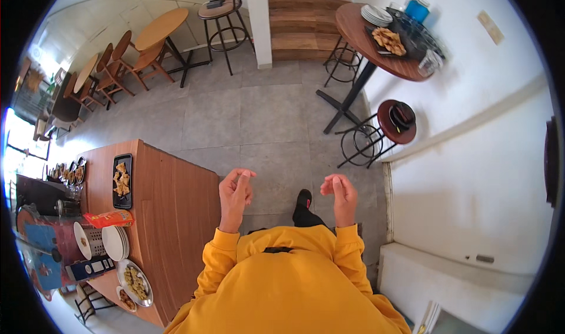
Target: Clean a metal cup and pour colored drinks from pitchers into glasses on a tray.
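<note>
Both hands are held up in front of my yellow sweatshirt, apart from each other and over the grey floor. The fingers of my left hand (234, 197) are loosely curled with the thumb laid against them, and I see nothing in it. It is nearest the right edge of the wooden counter (176, 187), not visibly touching it. My right hand (342, 196) is curled in the same way, thumb up, with nothing showing in it. Below and between the hands, one black shoe (303, 200) shows on the floor.
On the counter are a black tray of fried snacks (122, 181), an orange packet (110, 219), stacked plates (116, 243) and a silver food dish (135, 282). Ahead right stand a round table (351, 25) and a stool (388, 125). A white wall (459, 199) borders the right; wooden steps (306, 25) rise ahead.
</note>
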The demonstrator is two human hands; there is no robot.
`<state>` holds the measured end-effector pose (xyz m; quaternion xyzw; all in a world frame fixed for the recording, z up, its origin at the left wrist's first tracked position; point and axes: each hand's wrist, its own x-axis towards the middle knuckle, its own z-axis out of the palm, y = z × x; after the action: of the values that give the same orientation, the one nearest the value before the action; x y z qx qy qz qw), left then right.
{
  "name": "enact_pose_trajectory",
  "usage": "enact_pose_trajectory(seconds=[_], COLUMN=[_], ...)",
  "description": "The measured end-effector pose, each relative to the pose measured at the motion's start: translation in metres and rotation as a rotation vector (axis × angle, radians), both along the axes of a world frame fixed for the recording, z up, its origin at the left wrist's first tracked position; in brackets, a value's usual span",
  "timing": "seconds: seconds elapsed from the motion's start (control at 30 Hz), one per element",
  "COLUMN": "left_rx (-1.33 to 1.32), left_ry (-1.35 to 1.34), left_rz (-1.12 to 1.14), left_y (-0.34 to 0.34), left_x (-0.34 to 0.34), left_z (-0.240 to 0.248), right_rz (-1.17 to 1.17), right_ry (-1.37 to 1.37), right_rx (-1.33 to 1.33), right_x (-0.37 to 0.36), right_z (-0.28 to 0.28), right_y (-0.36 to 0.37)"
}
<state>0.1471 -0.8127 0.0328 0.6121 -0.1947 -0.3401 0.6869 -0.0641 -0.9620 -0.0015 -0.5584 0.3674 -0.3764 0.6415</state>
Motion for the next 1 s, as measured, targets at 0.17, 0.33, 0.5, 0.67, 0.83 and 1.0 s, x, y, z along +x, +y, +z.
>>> enact_pose_trajectory(seconds=[0.17,0.33,0.5,0.67,0.83,1.0], left_rx=[0.064,0.058,0.01,-0.055,-0.054,-0.102], left_ry=[-0.041,-0.036,0.016,0.066,0.047,0.048], left_rz=[0.169,0.303,0.474,0.594,0.621,0.8], left_y=[-0.055,-0.092,-0.112,-0.133,-0.135,-0.116], left_x=[0.025,0.055,0.112,0.191,0.288,0.356], left_z=[0.006,0.014,-0.005,-0.01,-0.013,-0.002], right_rz=[0.249,0.376,0.49,0.691,0.774,0.921], right_ry=[-0.031,0.02,0.036,0.064,0.016,0.004], right_rx=[0.02,-0.091,-0.099,-0.182,-0.226,-0.159], right_x=[0.058,0.123,0.217,0.33,0.453,0.559], right_z=[0.01,0.031,0.024,0.035,0.041,0.034], right_y=[-0.105,-0.181,-0.215,-0.231,-0.245,-0.228])
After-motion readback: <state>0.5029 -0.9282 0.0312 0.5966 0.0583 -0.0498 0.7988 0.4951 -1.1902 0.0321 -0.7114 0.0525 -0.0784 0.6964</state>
